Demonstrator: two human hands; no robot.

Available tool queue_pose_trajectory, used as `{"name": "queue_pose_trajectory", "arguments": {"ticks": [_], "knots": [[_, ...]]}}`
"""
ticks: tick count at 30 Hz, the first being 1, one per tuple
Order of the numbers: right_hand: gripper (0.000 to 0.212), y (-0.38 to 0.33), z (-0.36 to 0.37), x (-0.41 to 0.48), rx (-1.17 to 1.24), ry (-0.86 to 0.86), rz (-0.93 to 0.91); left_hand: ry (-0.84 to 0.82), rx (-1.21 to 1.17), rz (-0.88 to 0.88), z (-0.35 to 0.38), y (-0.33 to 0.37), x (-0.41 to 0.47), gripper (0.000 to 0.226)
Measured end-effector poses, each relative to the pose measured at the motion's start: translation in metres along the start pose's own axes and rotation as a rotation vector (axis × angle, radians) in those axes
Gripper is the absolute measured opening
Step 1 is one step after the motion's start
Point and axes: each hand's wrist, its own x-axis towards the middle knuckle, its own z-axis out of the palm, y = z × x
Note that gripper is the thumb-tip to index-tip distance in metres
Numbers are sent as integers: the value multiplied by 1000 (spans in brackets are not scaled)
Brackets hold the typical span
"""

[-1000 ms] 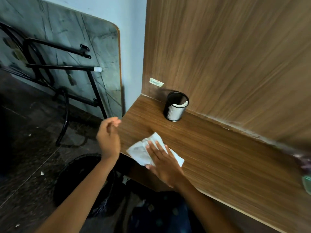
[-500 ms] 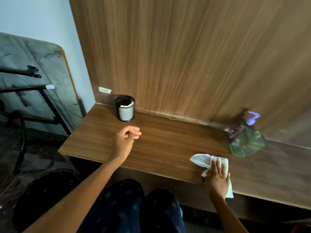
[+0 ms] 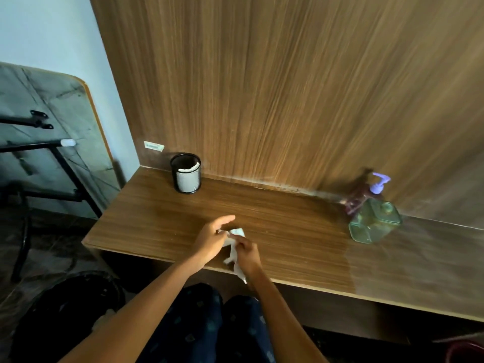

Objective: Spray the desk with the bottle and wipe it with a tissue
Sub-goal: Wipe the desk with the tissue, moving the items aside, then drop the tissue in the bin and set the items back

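The wooden desk [image 3: 288, 231] runs along a wood-panelled wall. A white tissue [image 3: 234, 254] is bunched up near the desk's front edge, gripped by my right hand [image 3: 248, 255]. My left hand [image 3: 212, 239] is right beside it, fingers touching the tissue's upper end. Whether the left hand pinches it is blurred. The green square bottle [image 3: 374, 221] with a purple pump top stands at the back right of the desk, well apart from both hands.
A black mesh cup [image 3: 186, 172] with something white inside stands at the desk's back left. A black bin [image 3: 65, 310] sits on the floor left of my knees. A folded table [image 3: 47, 132] leans against the left wall.
My right hand has slid the tissue left from the desk's right part to the middle and bunched it. My left hand has come over to meet it.
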Motion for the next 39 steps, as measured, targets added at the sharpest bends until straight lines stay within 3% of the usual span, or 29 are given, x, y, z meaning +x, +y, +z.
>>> {"name": "queue_pose_trajectory", "arguments": {"ticks": [3,5,7,9,14,16,20,23,26,29,31,34,37,39], "knots": [[31,-38,12,5,399,30,120,149,-92,-21,-33,-2,-3,46],[33,-58,20,7,516,29,159,211,-255,-217,-52,-2,-6,39],[31,-72,30,8,697,-69,250,83,-546,-482,-69,0,-10,44],[28,-81,42,8,785,-96,319,-92,-759,-573,-81,-2,-12,48],[15,-100,76,13,499,-66,113,12,-765,-475,-114,-1,-17,11],[8,-105,83,10,468,-76,28,86,-760,-422,-126,-4,-17,20],[21,-101,94,7,345,-207,1,235,-847,-365,-145,-11,-24,30],[17,-105,114,4,251,-187,94,269,-720,-286,-159,-23,-34,31],[23,-116,141,-1,326,-139,122,318,-538,-270,-176,-38,-43,27],[41,-118,179,-10,338,-250,145,363,-434,-319,-212,-61,-53,26],[41,-113,211,-24,204,-301,115,371,-330,-364,-240,-81,-64,27],[30,-101,253,-40,19,-326,42,263,-238,-430,-273,-100,-90,19],[33,-87,291,-51,-149,-378,13,81,-60,-442,-297,-115,-121,36],[22,-79,317,-57,-265,-399,-9,27,115,-405,-308,-132,-137,39]]}}
